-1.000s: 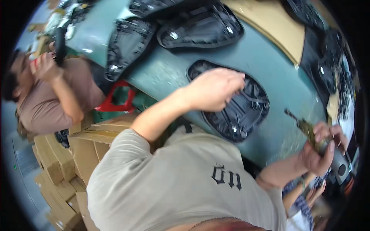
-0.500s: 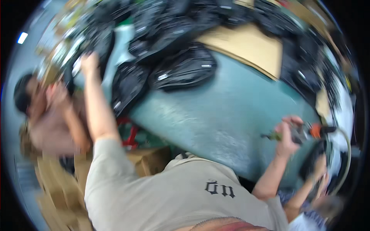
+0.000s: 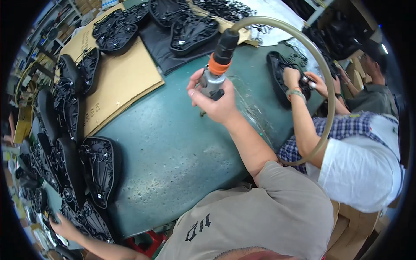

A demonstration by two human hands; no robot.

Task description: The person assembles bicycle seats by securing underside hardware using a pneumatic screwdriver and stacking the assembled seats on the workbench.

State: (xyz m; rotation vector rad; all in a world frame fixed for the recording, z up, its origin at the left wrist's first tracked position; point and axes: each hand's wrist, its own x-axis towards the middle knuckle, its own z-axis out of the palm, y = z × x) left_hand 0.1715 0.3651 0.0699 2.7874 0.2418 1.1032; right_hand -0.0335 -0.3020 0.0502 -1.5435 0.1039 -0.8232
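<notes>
My right hand (image 3: 216, 97) is wrapped round an air screwdriver (image 3: 213, 80) with a silver body and an orange ring. It holds the tool above the green table (image 3: 173, 143), hose end up and away from me. Far out at the lower left, my left hand (image 3: 65, 226) has its fingers curled among black bike saddles; what they close on is too small to make out. The nearest single saddle (image 3: 102, 167) lies underside up, showing its ribbed hollow. More saddles (image 3: 69, 173) are heaped along the table's left side.
A translucent air hose (image 3: 331, 95) loops round my right forearm. At the right a co-worker's hands (image 3: 292, 80) work on a saddle (image 3: 277, 73). Flat cardboard (image 3: 130, 82) bearing saddles (image 3: 117, 39) covers the far left. Loose black cords (image 3: 229, 8) lie at the back.
My view has swung right, bringing the co-worker further in. My right hand has raised the air screwdriver and turned its hose end upward. My left hand now shows lower in view.
</notes>
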